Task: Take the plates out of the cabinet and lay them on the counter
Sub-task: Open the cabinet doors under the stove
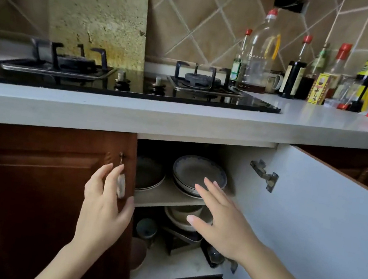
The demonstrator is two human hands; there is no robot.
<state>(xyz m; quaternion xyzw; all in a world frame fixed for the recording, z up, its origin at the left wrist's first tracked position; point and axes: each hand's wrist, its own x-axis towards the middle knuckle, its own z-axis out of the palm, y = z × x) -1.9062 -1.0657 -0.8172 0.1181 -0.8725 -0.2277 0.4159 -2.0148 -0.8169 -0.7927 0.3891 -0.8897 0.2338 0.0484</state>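
A stack of round, blue-rimmed white ceramic plates (199,174) was seen on the upper cabinet shelf. The right hand (220,222), its grip spread wide and empty, was nearer, plates at twelve o'clock. The left hand (105,204) was likewise empty.

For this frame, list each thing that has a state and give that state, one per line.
Right cabinet door: swung open.
Left cabinet door: closed.
Plates: stacked on the upper shelf, not yet taken out.
Left hand: open, fingers by the left door's handle.
Right hand: open, reaching toward the plates, holding nothing.
Stove burners: no flame, nothing on them.
Counter: no plates on it.
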